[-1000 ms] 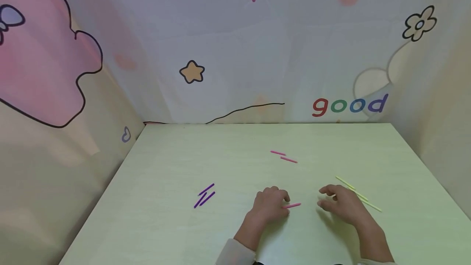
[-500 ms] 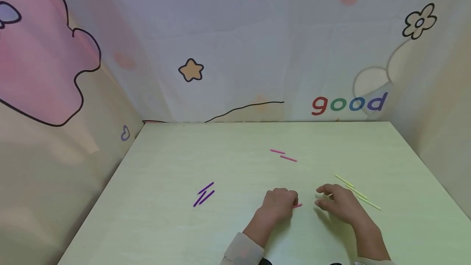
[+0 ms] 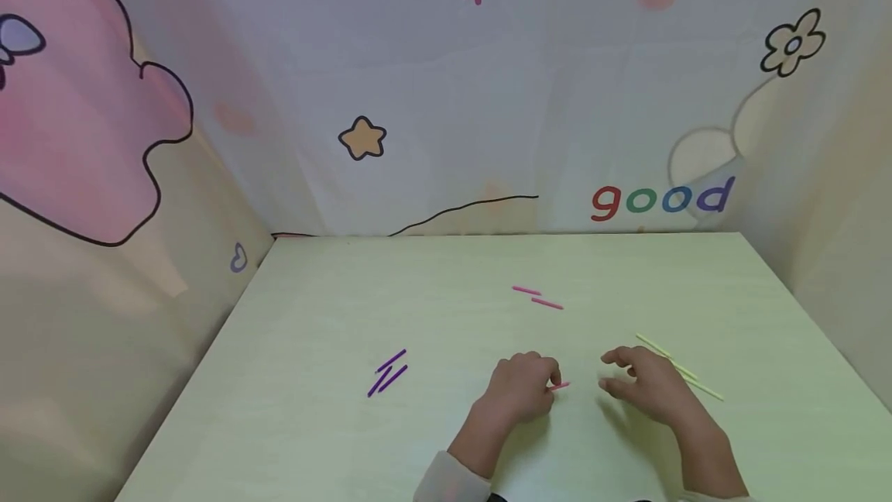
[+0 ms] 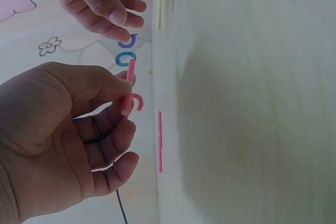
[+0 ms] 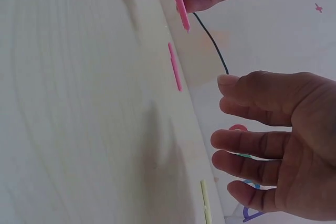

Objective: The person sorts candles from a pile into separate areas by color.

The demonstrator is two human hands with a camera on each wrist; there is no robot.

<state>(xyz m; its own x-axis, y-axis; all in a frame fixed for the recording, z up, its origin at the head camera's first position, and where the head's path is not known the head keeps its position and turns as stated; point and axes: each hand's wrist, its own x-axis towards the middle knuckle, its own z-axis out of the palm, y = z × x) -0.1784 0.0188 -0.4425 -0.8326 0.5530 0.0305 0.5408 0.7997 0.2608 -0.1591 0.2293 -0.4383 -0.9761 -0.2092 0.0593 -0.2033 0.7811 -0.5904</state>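
My left hand (image 3: 519,390) pinches a short, thin pink stick (image 3: 560,386) between thumb and forefinger, over the front middle of the table. In the left wrist view the stick (image 4: 130,73) points out past the thumb, the other fingers loosely bent. To its right my right hand (image 3: 648,386) hovers with thumb and fingers spread, holding nothing. Its bent fingers (image 5: 247,141) show apart in the right wrist view. Beside and partly behind this hand lie several yellow-green sticks (image 3: 705,389).
Two more pink sticks (image 3: 547,304) lie farther back on the pale table (image 3: 313,293). Left of the left hand is a small group of purple sticks (image 3: 393,378). A printed cloth (image 3: 432,99) rises along the table's back edge and sides.
The left hand has shifted a little to the right, and less of its pink stick shows beyond the fingers than one second ago. The right hand has stayed almost still.
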